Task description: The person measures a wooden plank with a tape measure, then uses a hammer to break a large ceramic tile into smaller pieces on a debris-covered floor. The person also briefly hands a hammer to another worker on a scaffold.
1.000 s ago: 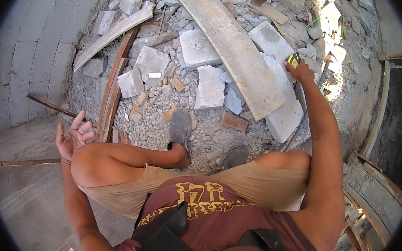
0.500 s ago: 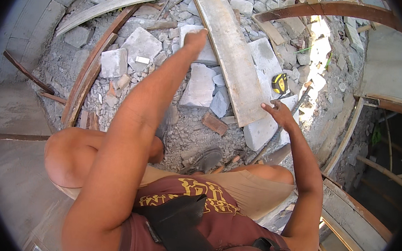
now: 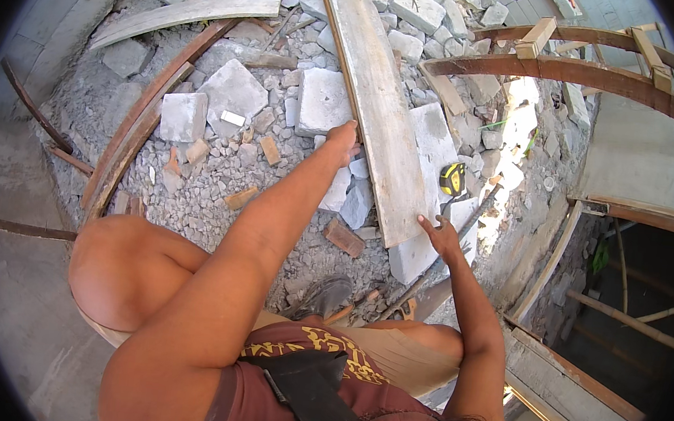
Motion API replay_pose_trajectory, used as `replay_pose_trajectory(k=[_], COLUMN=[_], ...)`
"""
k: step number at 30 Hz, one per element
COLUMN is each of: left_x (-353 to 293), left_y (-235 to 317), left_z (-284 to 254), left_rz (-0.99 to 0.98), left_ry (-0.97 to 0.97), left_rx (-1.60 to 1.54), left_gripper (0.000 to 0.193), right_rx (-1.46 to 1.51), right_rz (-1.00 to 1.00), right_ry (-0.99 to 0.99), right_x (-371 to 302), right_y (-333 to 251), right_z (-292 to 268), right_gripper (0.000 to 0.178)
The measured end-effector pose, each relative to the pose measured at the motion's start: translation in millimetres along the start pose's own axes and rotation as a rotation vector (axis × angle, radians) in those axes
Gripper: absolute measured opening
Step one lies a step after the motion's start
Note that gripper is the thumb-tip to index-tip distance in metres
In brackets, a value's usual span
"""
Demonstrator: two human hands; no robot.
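Note:
A long, grey, dusty wooden plank point(image 3: 386, 135) lies slantwise over broken concrete blocks, running from the top of the view down to the middle. My left hand point(image 3: 344, 140) grips its left edge about halfway along, fingers partly hidden by the wood. At the near right corner of the plank, my right hand point(image 3: 442, 238) touches the edge with a fingertip, its fingers apart. A yellow and black tape measure point(image 3: 452, 178) rests on a concrete slab point(image 3: 432, 131) just right of the plank.
Rubble and concrete blocks point(image 3: 326, 103) cover the ground, with a brick piece point(image 3: 343, 238) near the plank's end. Curved-looking timbers point(image 3: 146, 116) lie at left; a wooden frame point(image 3: 578, 69) stands at upper right. A dark opening point(image 3: 625, 273) with poles is at right.
My left hand has slid nearer along the plank's left edge. My right hand stays at the near corner. The view has shifted, showing more of the upper right timber frame.

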State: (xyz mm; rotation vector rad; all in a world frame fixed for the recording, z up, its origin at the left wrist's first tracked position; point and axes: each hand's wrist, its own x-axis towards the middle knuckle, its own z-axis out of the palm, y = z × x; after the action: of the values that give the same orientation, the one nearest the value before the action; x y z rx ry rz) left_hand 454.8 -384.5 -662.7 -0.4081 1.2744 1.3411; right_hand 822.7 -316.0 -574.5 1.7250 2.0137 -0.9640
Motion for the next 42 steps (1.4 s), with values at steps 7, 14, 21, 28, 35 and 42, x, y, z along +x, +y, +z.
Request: replay_pose_trajectory(k=[7, 14, 21, 28, 35, 42], left_x=[29, 52, 46, 41, 4, -7], left_y=[-8, -13, -19, -19, -9, 0], left_z=[1, 4, 8, 11, -4, -39], left_rz=[-0.021, -0.053, 0.053, 0.052, 0.097, 0.25], left_ry=[-0.11, -0.143, -0.095, 0.045, 0.113, 0.22], left_rx=[-0.062, -0.047, 0.107, 0.072, 0.2, 0.305], left_gripper=[0.061, 0.085, 0.106, 0.091, 0.115, 0.103], right_rx=[-0.077, -0.047, -0.001, -0.027, -0.073, -0.059], right_rz=[-0.073, -0.12, -0.111, -0.086, -0.148, -0.147], right_ry=[0.0, -0.01, -0.024, -0.044, -0.017, -0.178], right_x=[3, 5, 7, 11, -2, -30], right_y=[-15, -17, -10, -7, -17, -56], right_z=[-3, 9, 14, 16, 19, 35], right_gripper=[0.121, 0.109, 0.106, 0.109, 0.103, 0.106])
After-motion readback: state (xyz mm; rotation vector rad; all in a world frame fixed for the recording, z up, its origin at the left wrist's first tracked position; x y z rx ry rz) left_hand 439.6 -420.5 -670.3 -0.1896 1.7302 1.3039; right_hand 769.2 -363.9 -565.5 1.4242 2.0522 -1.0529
